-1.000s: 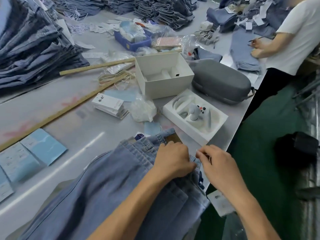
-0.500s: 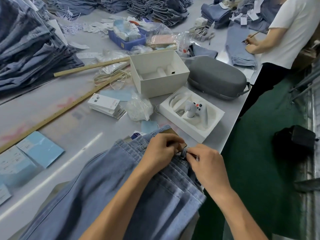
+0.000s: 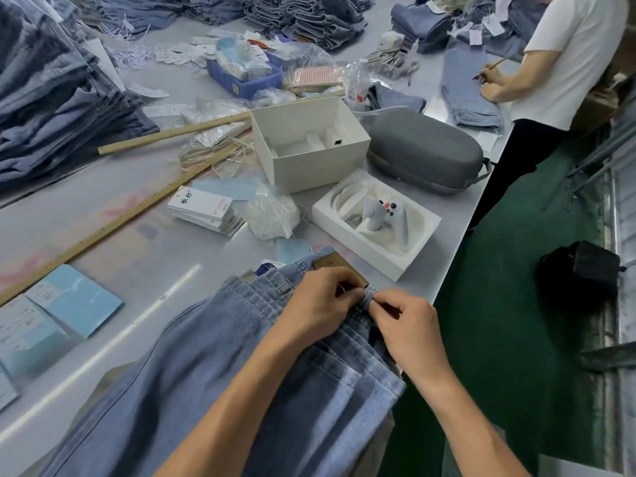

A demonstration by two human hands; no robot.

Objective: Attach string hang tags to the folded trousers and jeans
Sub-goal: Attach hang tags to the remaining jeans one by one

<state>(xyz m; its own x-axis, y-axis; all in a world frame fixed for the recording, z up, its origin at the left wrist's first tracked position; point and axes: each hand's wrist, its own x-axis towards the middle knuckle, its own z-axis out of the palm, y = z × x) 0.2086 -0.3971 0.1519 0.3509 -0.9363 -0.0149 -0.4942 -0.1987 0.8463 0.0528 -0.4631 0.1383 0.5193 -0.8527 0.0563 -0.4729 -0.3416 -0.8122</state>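
Both hands, left (image 3: 320,297) and right (image 3: 406,325), are pinched on a belt loop (image 3: 367,297) of the jeans (image 3: 206,373) stacked at the table edge (image 3: 451,270); the denim is judged soft and heavy, best gripped there.

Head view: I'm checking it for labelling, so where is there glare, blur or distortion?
Head view: a glare streak on the grey table; the wide lens bends the table edge; the light blue paper tags at left are blurred; both hands look sharp.
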